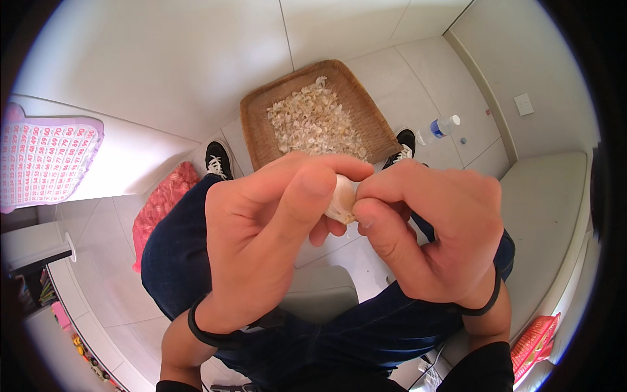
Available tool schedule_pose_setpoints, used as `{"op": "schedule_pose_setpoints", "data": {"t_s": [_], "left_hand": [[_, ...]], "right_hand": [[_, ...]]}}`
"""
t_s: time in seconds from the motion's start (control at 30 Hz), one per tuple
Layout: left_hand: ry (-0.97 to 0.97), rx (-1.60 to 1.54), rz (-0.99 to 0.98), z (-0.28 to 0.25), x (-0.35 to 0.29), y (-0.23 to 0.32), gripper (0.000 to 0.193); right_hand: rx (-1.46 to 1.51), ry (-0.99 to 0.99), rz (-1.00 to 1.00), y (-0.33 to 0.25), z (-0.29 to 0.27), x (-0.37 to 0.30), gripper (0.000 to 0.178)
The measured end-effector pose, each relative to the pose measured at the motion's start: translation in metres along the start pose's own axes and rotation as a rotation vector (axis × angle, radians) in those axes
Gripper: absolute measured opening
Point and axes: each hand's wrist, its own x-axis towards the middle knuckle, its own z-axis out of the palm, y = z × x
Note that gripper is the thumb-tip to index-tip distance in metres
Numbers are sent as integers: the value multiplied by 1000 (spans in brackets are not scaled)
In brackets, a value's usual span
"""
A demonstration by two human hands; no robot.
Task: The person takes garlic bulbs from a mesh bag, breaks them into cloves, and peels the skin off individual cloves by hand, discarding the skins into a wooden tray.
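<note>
My left hand [261,228] and my right hand [431,228] meet close under the camera, both pinching a pale garlic clove [343,199] between thumbs and fingertips. Most of the clove is hidden by the fingers. Below the hands on the tiled floor lies a flat woven basket [258,111] with a heap of several dry garlic skins [313,121] on it. My legs in dark blue trousers [176,248] and black shoes with white laces [217,159] frame the basket.
A red mesh bag [160,202] lies on the floor at the left knee. A clear plastic bottle with a blue label [441,126] lies to the right of the basket. A pink printed sheet [42,157] hangs at far left; another red mesh bag [535,340] shows at lower right.
</note>
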Motion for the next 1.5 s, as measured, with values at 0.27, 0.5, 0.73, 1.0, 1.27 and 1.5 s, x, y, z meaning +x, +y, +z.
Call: {"op": "schedule_pose_setpoints", "data": {"t_s": [0.27, 0.5, 0.73, 1.0, 1.27, 1.5], "left_hand": [[4, -24, -39, 1, -2, -1, 52], [4, 24, -104, -1, -2, 1, 49], [8, -42, -119, 1, -1, 1, 50], [-7, -67, -134, -1, -2, 0, 51], [-24, -14, -125, -4, -2, -5, 50], [20, -56, -167, 0, 1, -1, 45]], "right_hand": [[53, -88, 40, 2, -2, 0, 4], [-70, -54, 11, 1, 4, -1, 6], [51, -48, 15, 7, 4, -4, 2], [57, -84, -5, 7, 2, -3, 3], [13, -47, 51, 5, 8, -4, 6], [-62, 6, 39, 5, 12, -5, 9]]}}
